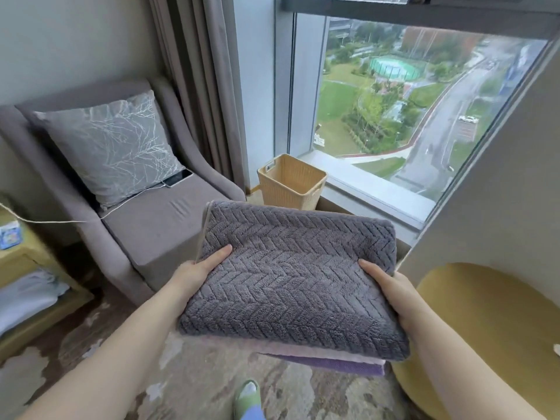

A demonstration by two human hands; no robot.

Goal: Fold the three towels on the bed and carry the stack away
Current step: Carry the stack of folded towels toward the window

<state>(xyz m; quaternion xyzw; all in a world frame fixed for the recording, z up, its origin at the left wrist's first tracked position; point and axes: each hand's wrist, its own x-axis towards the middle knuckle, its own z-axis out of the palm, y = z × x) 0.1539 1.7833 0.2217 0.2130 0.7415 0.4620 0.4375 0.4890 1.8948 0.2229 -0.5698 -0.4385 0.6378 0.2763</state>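
Both grips are clamped on the stack [294,295]: left hand [197,269] and right hand [389,284] lay thumbs on top, fingers hidden underneath. Three folded towels, held above the carpet [194,377]: grey towel [272,250] uppermost, pink towel [327,354] and purple towel [348,366] showing edges only. One basket [291,184] beyond

Single head-worn wide-angle view, looking forward and down, close over the hands [291,283]

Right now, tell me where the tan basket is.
Head view, centre: the tan basket stands on the floor between the grey armchair to its left and the window ledge, just beyond the towel stack.
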